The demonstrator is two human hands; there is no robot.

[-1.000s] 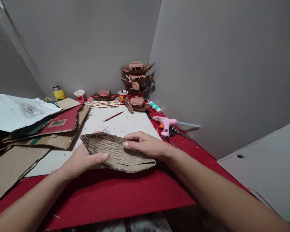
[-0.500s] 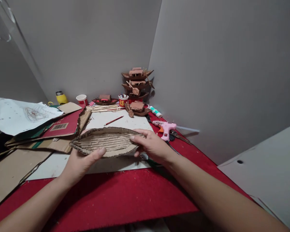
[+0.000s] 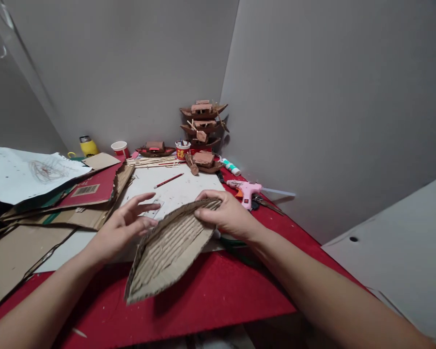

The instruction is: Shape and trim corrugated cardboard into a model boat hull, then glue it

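A cardboard boat hull [image 3: 174,247], with a ribbed floor and low side walls, is tilted over the front of the table. My right hand [image 3: 223,213] grips its far right end, thumb inside and fingers behind the wall. The other pointed end angles down toward me on the left. Close to the hull's left wall, my left hand [image 3: 127,220] is open with fingers apart; whether a fingertip touches the wall I cannot tell. Behind the hands, a pencil [image 3: 168,181] lies on a white board [image 3: 199,183].
Finished model boats [image 3: 203,128] are stacked in the back corner. A pink glue gun [image 3: 247,191] lies at right, near a glue bottle [image 3: 231,167]. Cardboard sheets [image 3: 32,245] cover the left side. Wooden sticks [image 3: 150,162], a paper cup [image 3: 119,148] and a yellow bottle [image 3: 88,146] line the back.
My left hand has let go of the hull and opened. The hull has swung from level to slanting, its left end now lower and closer to me, while my right hand keeps hold.
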